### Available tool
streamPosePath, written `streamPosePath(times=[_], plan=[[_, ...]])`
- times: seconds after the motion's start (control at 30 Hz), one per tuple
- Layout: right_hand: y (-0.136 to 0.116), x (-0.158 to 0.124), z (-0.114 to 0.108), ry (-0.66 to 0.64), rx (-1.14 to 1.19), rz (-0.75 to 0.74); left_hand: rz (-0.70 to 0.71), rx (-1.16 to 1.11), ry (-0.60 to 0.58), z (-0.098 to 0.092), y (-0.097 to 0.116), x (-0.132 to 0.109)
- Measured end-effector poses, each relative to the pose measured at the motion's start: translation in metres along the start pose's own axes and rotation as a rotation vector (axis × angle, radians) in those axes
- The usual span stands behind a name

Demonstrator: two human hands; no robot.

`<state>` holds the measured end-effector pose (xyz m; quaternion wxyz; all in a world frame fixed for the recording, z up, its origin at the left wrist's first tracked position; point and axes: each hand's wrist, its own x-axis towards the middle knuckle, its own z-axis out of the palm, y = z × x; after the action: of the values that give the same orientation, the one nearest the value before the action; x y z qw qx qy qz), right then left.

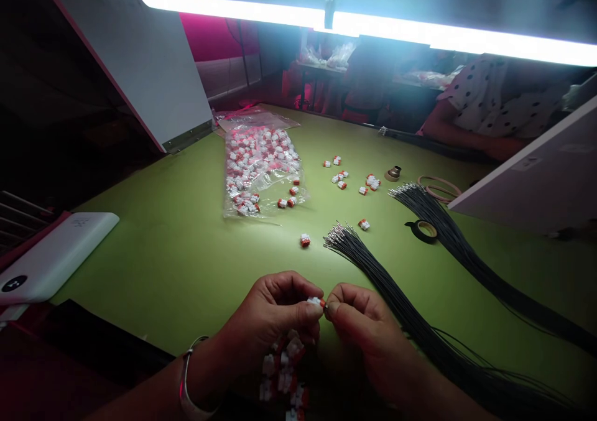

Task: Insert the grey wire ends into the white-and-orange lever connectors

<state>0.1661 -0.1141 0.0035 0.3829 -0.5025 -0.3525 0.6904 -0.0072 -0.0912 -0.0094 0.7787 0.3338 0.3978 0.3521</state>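
Observation:
My left hand (284,306) pinches a small white and red connector (315,301) between thumb and fingers, low in the middle of the view. Close against its right side, my right hand (357,315) is closed in a pinch on a small dark wire end (326,309), which meets the connector's red side. Several white and red connectors (285,379) hang in a cluster below my left hand. Beyond my right hand, a bundle of black wires (373,272) with bare metal tips lies on the green table (186,265). A single connector (305,240) rests ahead of my hands.
Behind lies a clear bag (263,160) of connectors, with loose ones around it. A second wire bundle (452,234), black tape (423,231) and tan rings (439,189) are at right. A white power bank (60,256) sits left. Across the table is a person (485,104).

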Motion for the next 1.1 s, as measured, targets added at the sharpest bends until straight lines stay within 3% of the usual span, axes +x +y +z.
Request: streamPosePath(times=[0.17, 0.43, 0.63, 0.87, 1.1], plan=[[0.002, 0.005, -0.003, 0.005, -0.117, -0.052, 0.02, 0.03, 0.035, -0.001, -0.002, 0.001], [0.012, 0.007, -0.004, 0.046, -0.387, -0.325, 0.005, 0.0, 0.026, -0.001, -0.003, 0.001], [0.009, 0.005, -0.005, 0.043, -0.433, -0.328, 0.027, -0.012, 0.047, 0.0, -0.003, 0.001], [0.012, 0.004, -0.003, 0.064, -0.534, -0.476, 0.013, -0.061, 0.039, 0.002, 0.0, 0.0], [0.006, 0.0, 0.002, 0.06, -0.506, -0.464, 0.026, -0.071, 0.017, 0.002, 0.0, -0.005]])
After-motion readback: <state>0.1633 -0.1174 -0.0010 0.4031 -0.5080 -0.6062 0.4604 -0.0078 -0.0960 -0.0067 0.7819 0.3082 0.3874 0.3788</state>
